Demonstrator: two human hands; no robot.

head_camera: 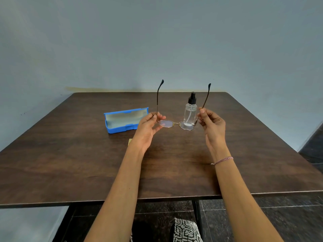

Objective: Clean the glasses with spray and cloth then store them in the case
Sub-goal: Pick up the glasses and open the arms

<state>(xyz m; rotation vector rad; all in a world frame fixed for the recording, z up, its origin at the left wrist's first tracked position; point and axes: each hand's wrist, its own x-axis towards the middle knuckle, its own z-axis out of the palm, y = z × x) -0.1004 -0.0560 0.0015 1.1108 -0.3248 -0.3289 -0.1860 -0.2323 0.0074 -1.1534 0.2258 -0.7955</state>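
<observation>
I hold thin gold-framed glasses (176, 124) above the table, lenses down and both temple arms pointing up. My left hand (148, 127) pinches the left temple near its hinge. My right hand (212, 125) pinches the right temple near its hinge. Behind the glasses stands a clear spray bottle (190, 110) with a black nozzle. A blue glasses case (125, 120) lies open to the left, with a grey lining. A small yellow corner of cloth (129, 142) peeks out from behind my left wrist; the rest is hidden.
The dark wooden table (87, 163) stands against a pale blue wall. Its near edge runs across the lower part of the view, with dark tiled floor and a table leg (198, 217) below. Patterned black-and-white fabric (185, 231) shows at the bottom.
</observation>
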